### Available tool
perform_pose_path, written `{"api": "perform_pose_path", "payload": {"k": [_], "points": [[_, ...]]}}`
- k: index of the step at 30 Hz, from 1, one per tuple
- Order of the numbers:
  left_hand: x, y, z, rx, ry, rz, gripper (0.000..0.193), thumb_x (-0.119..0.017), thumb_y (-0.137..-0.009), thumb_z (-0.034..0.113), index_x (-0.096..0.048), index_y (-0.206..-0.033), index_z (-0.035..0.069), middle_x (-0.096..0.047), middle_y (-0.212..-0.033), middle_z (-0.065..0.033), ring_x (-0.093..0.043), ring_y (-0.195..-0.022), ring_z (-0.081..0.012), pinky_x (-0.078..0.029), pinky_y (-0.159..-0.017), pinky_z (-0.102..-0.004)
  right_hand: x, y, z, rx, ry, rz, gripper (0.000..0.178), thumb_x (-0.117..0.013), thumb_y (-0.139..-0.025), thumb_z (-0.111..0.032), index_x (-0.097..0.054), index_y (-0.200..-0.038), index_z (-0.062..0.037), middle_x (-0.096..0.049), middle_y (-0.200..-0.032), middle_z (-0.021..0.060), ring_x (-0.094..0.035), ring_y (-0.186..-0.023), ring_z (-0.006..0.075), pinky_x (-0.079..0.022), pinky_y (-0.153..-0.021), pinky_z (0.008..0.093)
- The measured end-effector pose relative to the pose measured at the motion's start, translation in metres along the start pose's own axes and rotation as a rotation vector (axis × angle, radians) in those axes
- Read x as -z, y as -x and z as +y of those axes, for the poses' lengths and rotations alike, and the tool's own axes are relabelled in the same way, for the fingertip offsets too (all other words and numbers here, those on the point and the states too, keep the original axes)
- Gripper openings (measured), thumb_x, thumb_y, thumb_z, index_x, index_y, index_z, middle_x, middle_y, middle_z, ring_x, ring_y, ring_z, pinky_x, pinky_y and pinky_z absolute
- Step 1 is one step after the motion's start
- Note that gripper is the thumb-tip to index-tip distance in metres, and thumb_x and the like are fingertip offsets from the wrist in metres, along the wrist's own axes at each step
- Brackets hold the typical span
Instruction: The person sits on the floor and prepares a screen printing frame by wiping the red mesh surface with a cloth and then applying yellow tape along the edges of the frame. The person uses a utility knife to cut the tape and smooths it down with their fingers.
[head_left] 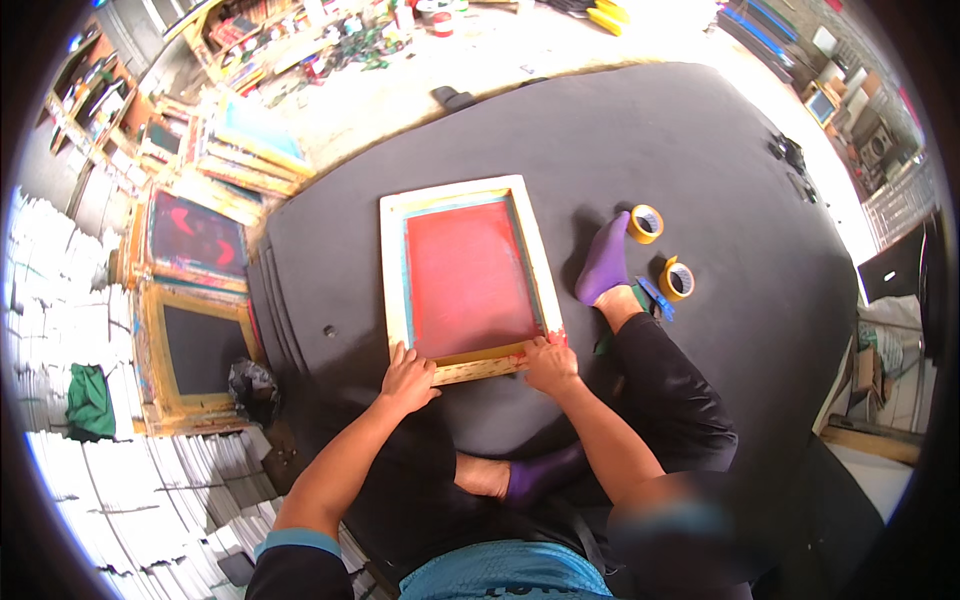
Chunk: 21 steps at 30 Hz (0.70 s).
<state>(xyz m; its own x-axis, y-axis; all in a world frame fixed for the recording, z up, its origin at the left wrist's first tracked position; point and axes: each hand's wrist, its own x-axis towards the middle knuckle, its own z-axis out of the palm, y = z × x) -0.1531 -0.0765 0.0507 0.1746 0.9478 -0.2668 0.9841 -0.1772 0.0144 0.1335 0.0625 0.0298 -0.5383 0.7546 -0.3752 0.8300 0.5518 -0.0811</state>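
Observation:
A screen printing frame (392, 270) with pale wooden bars and red-stained mesh lies in front of me on a dark grey mat. Its near bar shows tan tape along the edge. My left hand (408, 382) grips the near left corner, fingers over the bar. At the near right corner, my right hand (551, 366) is closed on the same bar beside a red stain. Parts of both hands' fingers are hidden behind the wood.
Two yellow tape rolls (646, 224) and a blue cutter (656, 299) lie right of my purple-socked foot (606, 262). More screen frames (190, 404) are stacked at the left, beside white paper piles (130, 490). The grey mat (720, 150) spreads around the frame. A cluttered shelf stands far left.

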Motion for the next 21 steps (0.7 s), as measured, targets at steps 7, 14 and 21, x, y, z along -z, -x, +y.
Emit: {"api": "perform_pose_path", "payload": {"k": [7,14,21], "points": [[0.037,-0.002,-0.014,0.080,0.210,-0.188,0.053,-0.084,-0.082,0.049,-0.080,-0.112,0.006,-0.075,-0.117,-0.0122,-0.061,-0.128,-0.0292,-0.014,-0.129,-0.0659,0.027,0.016,0.020,0.033,-0.106,-0.013,0.061,-0.089,-0.076,-0.034,-0.065,-0.129,-0.0145,-0.068,-0.122,0.0097,-0.074,-0.105,0.0342,-0.060,-0.088,0.0477],[0.019,-0.001,-0.026,0.465,0.520,0.307,0.058,-0.078,-0.092,0.036,-0.061,-0.137,0.004,-0.060,-0.125,-0.0174,-0.064,-0.116,-0.0390,-0.052,-0.105,-0.0508,0.073,0.023,0.040,0.093,-0.175,0.144,0.050,-0.084,-0.080,-0.027,-0.069,-0.127,-0.0205,-0.073,-0.110,0.0110,-0.074,-0.098,0.0372,-0.060,-0.084,0.0487],[0.028,-0.018,-0.027,0.634,0.594,0.069,0.072,-0.077,-0.094,0.025,-0.041,-0.153,0.006,-0.053,-0.134,-0.0224,-0.064,-0.117,-0.0393,-0.062,-0.089,-0.0489,0.057,0.003,0.031,0.131,0.055,-0.217,0.065,-0.081,-0.081,-0.043,-0.061,-0.142,-0.0293,-0.079,-0.101,0.0123,-0.077,-0.094,0.0355,-0.060,-0.083,0.0511]]}}
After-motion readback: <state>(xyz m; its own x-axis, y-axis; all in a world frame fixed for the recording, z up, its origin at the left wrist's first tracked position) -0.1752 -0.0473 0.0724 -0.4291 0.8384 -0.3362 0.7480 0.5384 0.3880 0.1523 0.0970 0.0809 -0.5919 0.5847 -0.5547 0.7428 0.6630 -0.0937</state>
